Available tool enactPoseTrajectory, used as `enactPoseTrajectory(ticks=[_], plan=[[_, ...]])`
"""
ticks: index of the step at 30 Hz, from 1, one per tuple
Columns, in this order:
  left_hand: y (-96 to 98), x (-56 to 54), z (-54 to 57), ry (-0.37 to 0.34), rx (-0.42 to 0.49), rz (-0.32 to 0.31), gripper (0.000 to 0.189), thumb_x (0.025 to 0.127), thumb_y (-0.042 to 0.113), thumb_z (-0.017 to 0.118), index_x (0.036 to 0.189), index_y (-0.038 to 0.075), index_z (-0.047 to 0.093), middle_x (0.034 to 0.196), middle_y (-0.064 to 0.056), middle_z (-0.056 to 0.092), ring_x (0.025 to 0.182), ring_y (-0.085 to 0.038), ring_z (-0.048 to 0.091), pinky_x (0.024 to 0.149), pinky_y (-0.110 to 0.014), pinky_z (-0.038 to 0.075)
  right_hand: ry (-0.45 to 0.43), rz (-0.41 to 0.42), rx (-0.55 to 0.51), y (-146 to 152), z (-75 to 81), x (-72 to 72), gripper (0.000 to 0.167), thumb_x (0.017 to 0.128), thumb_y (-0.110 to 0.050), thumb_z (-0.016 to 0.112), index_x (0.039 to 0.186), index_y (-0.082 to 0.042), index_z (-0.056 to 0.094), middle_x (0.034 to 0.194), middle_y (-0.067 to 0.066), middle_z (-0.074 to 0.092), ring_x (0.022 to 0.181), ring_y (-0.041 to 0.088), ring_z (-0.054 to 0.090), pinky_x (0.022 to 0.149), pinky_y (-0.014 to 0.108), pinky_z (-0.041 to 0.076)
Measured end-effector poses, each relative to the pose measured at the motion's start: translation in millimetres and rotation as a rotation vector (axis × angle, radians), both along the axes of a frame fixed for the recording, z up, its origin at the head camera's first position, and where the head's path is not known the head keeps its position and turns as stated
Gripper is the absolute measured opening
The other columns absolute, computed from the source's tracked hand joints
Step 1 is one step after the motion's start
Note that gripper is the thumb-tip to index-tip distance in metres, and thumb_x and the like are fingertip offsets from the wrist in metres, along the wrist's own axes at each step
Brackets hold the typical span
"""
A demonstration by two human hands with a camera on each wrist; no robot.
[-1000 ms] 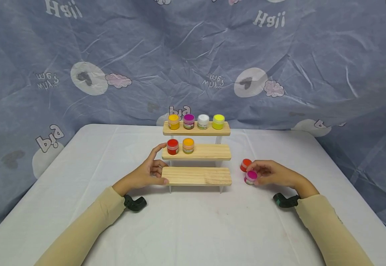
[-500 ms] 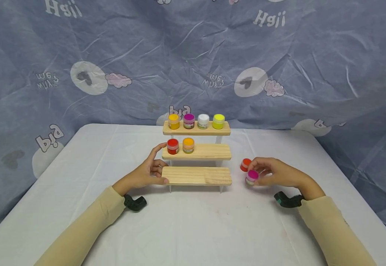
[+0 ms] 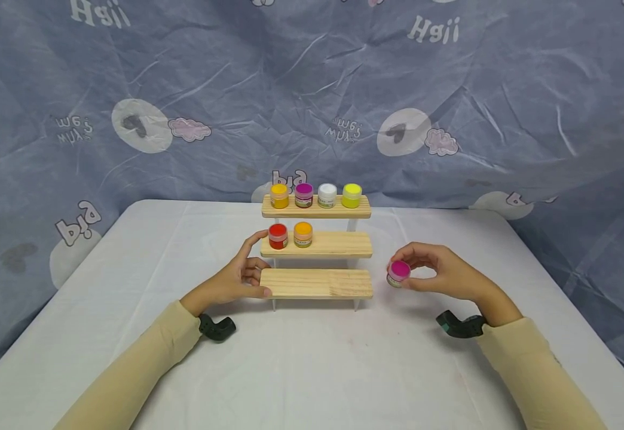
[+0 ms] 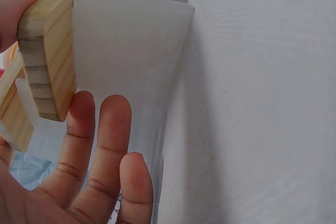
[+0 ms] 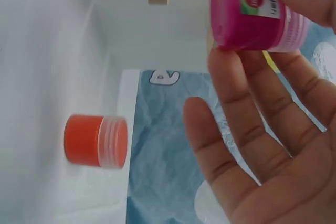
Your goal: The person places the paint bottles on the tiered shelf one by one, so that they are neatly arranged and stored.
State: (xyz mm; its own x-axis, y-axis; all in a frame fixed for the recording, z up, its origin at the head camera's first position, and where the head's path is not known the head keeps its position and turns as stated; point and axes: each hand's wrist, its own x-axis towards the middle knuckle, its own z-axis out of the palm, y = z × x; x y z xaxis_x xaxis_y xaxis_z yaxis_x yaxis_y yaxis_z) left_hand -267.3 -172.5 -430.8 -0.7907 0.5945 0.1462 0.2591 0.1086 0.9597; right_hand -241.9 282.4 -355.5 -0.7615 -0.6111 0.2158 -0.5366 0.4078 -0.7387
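Note:
My right hand [image 3: 443, 273] pinches a small magenta paint jar [image 3: 398, 273] between thumb and fingers, raised above the tabletop to the right of the rack. In the right wrist view an orange-red paint jar [image 5: 84, 140] stands on the white cloth below that hand; the hand and the held jar hide it in the head view. At the left end of the three-tier wooden rack [image 3: 312, 283], my left hand [image 3: 228, 282] grips, its thumb on the lowest shelf and its index finger at the middle one. The left wrist view shows fingertips beside the lowest shelf's end [image 4: 44, 72].
Four-jar count aside, several paint jars fill the top shelf [image 3: 316, 213], among them a white jar [image 3: 327, 196]. A red jar [image 3: 278, 236] and an orange jar [image 3: 303, 235] stand at the middle shelf's left. A printed blue-grey curtain [image 3: 290, 89] hangs behind the table [image 3: 301, 370].
My right hand has lifted the magenta jar from beside the orange-red jar and moved it slightly up and left. The left hand keeps its hold on the rack.

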Motion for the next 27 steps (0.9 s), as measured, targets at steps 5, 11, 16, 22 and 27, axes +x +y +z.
enactPoseTrajectory(ticks=[5, 11, 16, 22, 27], plan=[[-0.7, 0.0, -0.2, 0.0, 0.007, -0.005, 0.124, 0.087, 0.012, 0.091, 0.173, 0.02, 0.003, 0.116, -0.02, 0.067, 0.088, -0.021, 0.066, 0.081, -0.027, 0.053, 0.069, -0.02, -0.041, -9, 3.2, 2.9, 0.035, 0.089, 0.006, 0.084, 0.122, 0.0, 0.072, 0.111, 0.002, 0.074, 0.1, 0.012, 0.07, 0.095, 0.02, 0.054], [-1.0, 0.2, -0.2, 0.004, 0.006, -0.003, 0.124, 0.087, 0.012, 0.091, 0.173, 0.021, 0.002, 0.116, -0.019, 0.068, 0.089, -0.022, 0.067, 0.081, -0.028, 0.054, 0.126, -0.022, -0.101, -21, 5.8, -0.1, 0.036, 0.088, 0.01, 0.082, 0.121, 0.002, 0.072, 0.108, 0.001, 0.074, 0.097, 0.013, 0.07, 0.093, 0.019, 0.054], [-0.3, 0.6, 0.0, 0.0, 0.009, -0.003, 0.124, 0.087, 0.009, 0.091, 0.173, 0.021, 0.003, 0.116, -0.02, 0.068, 0.09, -0.022, 0.068, 0.081, -0.028, 0.055, 0.134, -0.036, -0.122, -32, 7.0, -3.8, 0.037, 0.088, 0.011, 0.081, 0.123, 0.004, 0.071, 0.11, 0.003, 0.075, 0.099, 0.011, 0.07, 0.096, 0.018, 0.053], [0.5, 0.4, 0.1, 0.007, 0.003, 0.005, 0.123, 0.086, 0.006, 0.089, 0.173, 0.021, 0.004, 0.116, -0.02, 0.068, 0.089, -0.022, 0.067, 0.081, -0.027, 0.055, 0.148, -0.072, -0.128, -45, 9.5, -8.1, 0.039, 0.089, 0.01, 0.082, 0.126, 0.005, 0.072, 0.113, 0.012, 0.075, 0.101, 0.011, 0.07, 0.097, 0.018, 0.053], [0.9, 0.9, 0.6, 0.013, 0.0, 0.008, 0.122, 0.086, 0.005, 0.089, 0.173, 0.021, 0.004, 0.116, -0.019, 0.068, 0.088, -0.021, 0.065, 0.081, -0.027, 0.054, 0.142, -0.11, -0.114, -56, 11.6, -11.1, 0.04, 0.091, 0.006, 0.082, 0.13, 0.006, 0.071, 0.12, 0.016, 0.075, 0.103, 0.012, 0.07, 0.097, 0.02, 0.054]])
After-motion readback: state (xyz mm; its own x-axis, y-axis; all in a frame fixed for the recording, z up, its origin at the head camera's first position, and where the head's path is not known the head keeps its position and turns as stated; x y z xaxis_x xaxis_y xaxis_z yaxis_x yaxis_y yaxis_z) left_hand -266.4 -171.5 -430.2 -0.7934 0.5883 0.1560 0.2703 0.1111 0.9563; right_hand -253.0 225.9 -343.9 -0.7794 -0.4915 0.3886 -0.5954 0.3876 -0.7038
